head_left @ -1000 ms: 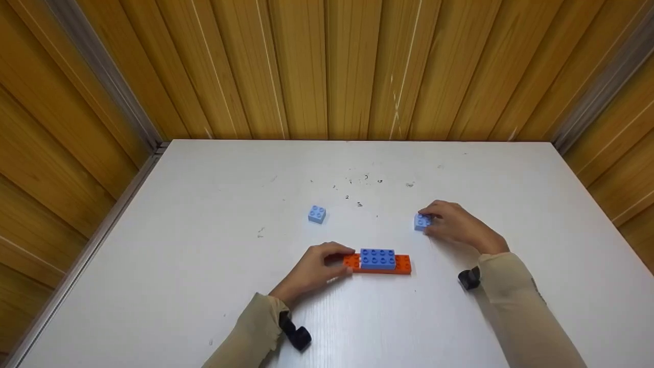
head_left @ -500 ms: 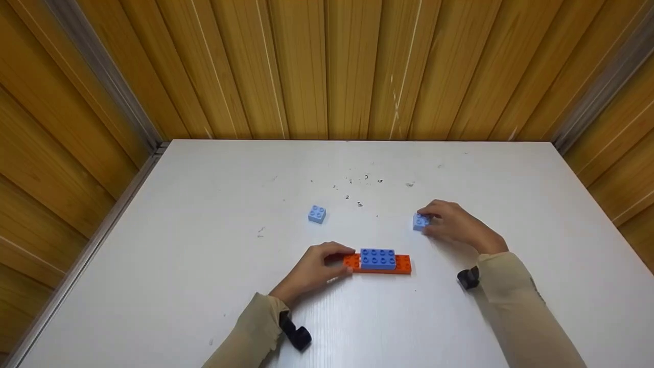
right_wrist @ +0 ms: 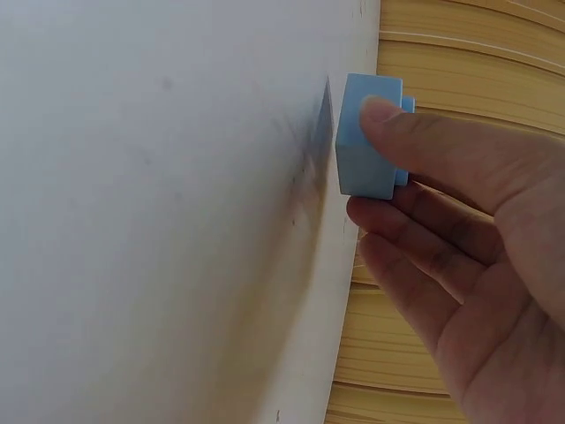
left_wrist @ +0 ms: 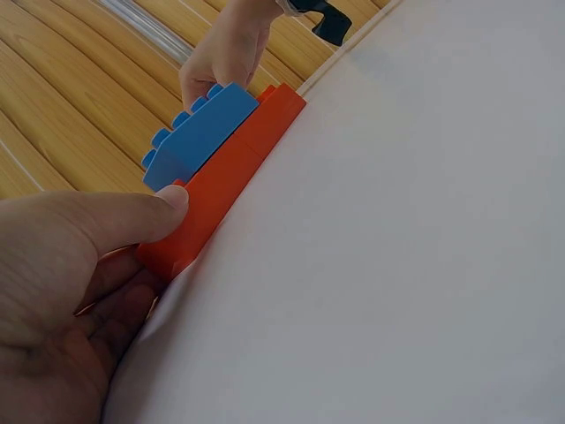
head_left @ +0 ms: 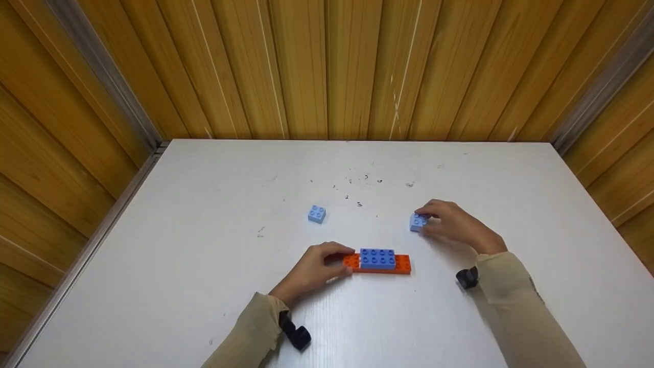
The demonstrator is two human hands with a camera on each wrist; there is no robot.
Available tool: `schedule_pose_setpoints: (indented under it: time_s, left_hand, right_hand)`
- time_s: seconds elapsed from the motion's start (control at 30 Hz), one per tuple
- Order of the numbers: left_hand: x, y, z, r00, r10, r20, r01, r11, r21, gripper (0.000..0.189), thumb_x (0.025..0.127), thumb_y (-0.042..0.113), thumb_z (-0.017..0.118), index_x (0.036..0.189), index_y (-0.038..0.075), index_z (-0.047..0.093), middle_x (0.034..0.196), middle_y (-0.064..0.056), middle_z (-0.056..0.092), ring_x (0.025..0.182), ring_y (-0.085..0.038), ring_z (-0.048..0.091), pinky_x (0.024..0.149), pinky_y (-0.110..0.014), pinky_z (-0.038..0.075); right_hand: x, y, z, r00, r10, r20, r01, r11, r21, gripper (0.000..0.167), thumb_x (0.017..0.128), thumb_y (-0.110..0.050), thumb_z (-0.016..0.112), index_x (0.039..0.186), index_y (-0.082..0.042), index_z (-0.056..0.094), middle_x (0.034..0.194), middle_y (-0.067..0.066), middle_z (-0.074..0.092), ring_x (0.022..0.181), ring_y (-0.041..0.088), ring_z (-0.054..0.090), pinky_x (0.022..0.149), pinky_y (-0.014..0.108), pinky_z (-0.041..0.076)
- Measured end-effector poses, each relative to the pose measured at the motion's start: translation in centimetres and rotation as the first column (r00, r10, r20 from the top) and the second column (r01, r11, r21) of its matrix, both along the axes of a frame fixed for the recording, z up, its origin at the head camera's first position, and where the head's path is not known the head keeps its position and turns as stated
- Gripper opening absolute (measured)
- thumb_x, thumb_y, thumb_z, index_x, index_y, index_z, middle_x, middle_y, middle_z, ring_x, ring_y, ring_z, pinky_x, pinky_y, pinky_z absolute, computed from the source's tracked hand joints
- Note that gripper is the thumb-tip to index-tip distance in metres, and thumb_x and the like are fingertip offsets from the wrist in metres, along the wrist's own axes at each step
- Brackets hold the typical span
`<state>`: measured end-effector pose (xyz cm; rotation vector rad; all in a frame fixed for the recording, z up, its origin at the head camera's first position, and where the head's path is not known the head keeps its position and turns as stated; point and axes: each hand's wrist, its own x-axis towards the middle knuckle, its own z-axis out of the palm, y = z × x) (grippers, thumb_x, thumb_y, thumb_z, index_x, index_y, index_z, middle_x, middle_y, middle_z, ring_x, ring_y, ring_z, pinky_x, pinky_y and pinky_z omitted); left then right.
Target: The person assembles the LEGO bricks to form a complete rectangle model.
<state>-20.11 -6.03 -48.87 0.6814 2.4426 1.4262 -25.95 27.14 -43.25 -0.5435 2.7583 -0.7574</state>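
Right hand (head_left: pixel 452 225) has the small light-blue 2x2 brick (head_left: pixel 416 223) in a thumb-and-fingertip pinch, gap no wider than the brick. Can't tell if its base touches the tabletop (head_left: pixel 204 204) or sits just off it. Left hand (head_left: pixel 317 263) is part closed on the left end of the orange base (head_left: pixel 403 269), thumb on the near side, fingers at the far side. Blue 2x4 brick (head_left: pixel 377 259) sits on the base just right of the left fingertips; orange studs show at both ends. Other light-blue 2x2 brick (head_left: pixel 317 214) is on the tabletop beyond the left hand, nothing touching it.

Handling notes, my read: pinch is good, thumb flat on a side face. Keep it low on the walls so the studs and underside are free, and keep the brick level. Left hand should just brace the base: light squeeze, no lift, fingertips off the blue brick. Thin dark line under the blue brick in the left wrist view; can't tell if it's fully seated, worth a check.

Pose: right hand is farther out than the left, reaching forward and inward, wrist nearly straight, thumb on the near side. Its lower fingers bend loosely under the pinch. Left forearm angles in from the near side, hand low, thumb and fingers pointing right along the base.
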Motion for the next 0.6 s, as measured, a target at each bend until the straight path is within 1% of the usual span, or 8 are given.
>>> schedule_pose_setpoints:
  time_s: [0.2,0.33,0.43,0.6]
  left_hand:
    - [-0.02,-0.02,-0.06,1.0,0.004,0.003,-0.004,1.0,0.002,0.038,0.085,0.018,0.072,0.122,0.018,0.067,0.121,0.003,0.066,0.117,-0.015,0.056,0.107,-0.036,0.041]
    - [-0.05,-0.01,-0.19,1.0,-0.003,-0.01,0.003,1.0,0.015,0.037,0.085,0.018,0.072,0.122,0.017,0.067,0.12,0.002,0.066,0.117,-0.016,0.057,0.107,-0.037,0.041]
    - [-0.07,-0.01,-0.23,1.0,-0.005,-0.02,0.005,1.0,0.025,0.037,0.085,0.017,0.072,0.121,0.016,0.067,0.12,0.0,0.067,0.117,-0.017,0.057,0.107,-0.038,0.041]
    - [-0.08,-0.01,-0.2,1.0,-0.003,-0.025,0.003,1.0,0.014,0.037,0.085,0.017,0.072,0.122,0.016,0.067,0.12,0.001,0.066,0.117,-0.017,0.057,0.106,-0.037,0.042]
  right_hand:
    - [0.18,-0.3,0.2,1.0,-0.013,0.023,0.013,1.0,0.003,0.042,0.089,-0.01,0.066,0.129,0.0,0.058,0.121,0.016,0.06,0.114,0.033,0.056,0.103,0.051,0.043]
    - [0.37,-0.41,0.22,1.0,0.011,-0.014,-0.011,1.0,-0.006,0.042,0.088,-0.011,0.068,0.127,0.002,0.06,0.119,0.016,0.062,0.111,0.032,0.057,0.101,0.051,0.044]
    - [0.48,-0.47,0.24,0.997,0.044,-0.062,-0.045,0.999,-0.014,0.041,0.087,-0.01,0.069,0.124,0.003,0.061,0.116,0.015,0.064,0.107,0.03,0.058,0.098,0.051,0.046]
    - [0.67,-0.6,0.49,0.993,0.081,-0.081,-0.082,0.997,-0.014,0.04,0.086,-0.01,0.069,0.123,0.003,0.062,0.113,0.013,0.065,0.101,0.025,0.058,0.094,0.048,0.049]
